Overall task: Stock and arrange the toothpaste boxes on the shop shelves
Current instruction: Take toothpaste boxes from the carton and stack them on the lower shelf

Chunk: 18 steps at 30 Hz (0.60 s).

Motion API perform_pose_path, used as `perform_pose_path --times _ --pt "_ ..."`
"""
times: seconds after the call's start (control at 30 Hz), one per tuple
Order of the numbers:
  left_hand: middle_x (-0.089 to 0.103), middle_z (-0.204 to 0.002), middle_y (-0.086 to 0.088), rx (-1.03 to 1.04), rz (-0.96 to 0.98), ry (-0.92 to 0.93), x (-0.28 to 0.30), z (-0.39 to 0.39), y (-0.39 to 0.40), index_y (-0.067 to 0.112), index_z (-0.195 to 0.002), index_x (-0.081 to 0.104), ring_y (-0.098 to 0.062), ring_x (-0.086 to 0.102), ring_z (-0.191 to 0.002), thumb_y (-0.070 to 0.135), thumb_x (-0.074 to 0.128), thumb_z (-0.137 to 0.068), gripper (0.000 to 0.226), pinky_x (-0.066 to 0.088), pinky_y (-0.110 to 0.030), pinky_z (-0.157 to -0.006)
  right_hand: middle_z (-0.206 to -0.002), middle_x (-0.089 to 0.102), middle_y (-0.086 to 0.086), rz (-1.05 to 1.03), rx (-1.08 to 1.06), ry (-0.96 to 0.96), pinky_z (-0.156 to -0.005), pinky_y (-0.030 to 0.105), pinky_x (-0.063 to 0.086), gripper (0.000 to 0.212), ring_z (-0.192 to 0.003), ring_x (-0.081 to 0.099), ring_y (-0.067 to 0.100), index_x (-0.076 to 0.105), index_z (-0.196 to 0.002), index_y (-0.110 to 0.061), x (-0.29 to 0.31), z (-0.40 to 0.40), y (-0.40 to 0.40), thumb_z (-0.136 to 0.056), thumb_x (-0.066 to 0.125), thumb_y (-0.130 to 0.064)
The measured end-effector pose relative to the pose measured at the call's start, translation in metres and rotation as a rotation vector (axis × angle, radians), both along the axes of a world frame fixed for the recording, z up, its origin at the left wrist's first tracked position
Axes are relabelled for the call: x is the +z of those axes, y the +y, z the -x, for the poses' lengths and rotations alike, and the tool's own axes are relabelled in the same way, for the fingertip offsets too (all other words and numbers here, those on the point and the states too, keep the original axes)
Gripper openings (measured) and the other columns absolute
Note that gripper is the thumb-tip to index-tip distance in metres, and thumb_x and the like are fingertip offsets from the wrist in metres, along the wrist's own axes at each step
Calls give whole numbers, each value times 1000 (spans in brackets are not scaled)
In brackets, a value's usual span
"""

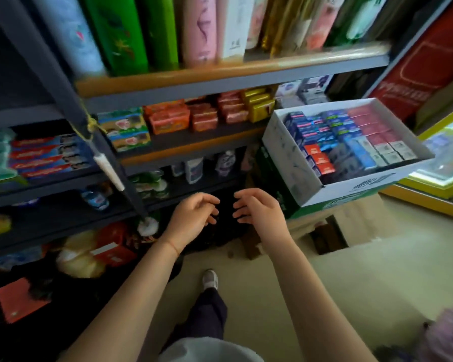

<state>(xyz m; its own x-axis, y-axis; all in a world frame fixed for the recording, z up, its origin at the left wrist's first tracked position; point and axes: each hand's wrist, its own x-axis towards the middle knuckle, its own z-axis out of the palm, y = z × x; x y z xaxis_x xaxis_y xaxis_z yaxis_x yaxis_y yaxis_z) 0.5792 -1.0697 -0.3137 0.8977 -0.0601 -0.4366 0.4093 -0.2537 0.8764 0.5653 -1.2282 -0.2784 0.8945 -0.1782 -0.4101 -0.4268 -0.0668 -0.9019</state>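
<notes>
At frame centre, my left hand [194, 215] and right hand [256, 209]: loosely curled, holding nothing; toothpaste boxes [50, 155] stacked mid-left, white carton [288, 152] overhanging right; risk: elbow tips it

Toothpaste boxes [50, 155]: red and blue. Carton [288, 155]: white, green print; contents blue, red, pink, white. Soap packs [169, 118]: orange-red. Shampoo bottles [131, 32]: green. Tall bottle [200, 30]: pink. Shelf edging [220, 71]: tan. Floor [285, 296]: cream.
</notes>
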Motion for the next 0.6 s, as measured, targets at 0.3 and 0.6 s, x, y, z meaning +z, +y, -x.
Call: perform_pose_path --times 0.3,0.6 --pt "69 -86 3 -157 43 -122 31 -142 -150 27 -89 69 -12 66 -76 14 55 -91 19 49 -28 -73 -74 67 4 197 -109 -113 -61 31 51 20 -63 62 14 70 -84 -17 47 -121 -142 -92 53 -8" --pt "68 -99 4 -517 -465 -524 17 -171 -267 24 -99 73 -16 62 -93 29 60 -87 18 48 -33 -83 -106 58 23 1288 74 -66 -74 49 50 59 -97 59 42 52 -126 -2 -14 -160 -279 -83 70 -39"
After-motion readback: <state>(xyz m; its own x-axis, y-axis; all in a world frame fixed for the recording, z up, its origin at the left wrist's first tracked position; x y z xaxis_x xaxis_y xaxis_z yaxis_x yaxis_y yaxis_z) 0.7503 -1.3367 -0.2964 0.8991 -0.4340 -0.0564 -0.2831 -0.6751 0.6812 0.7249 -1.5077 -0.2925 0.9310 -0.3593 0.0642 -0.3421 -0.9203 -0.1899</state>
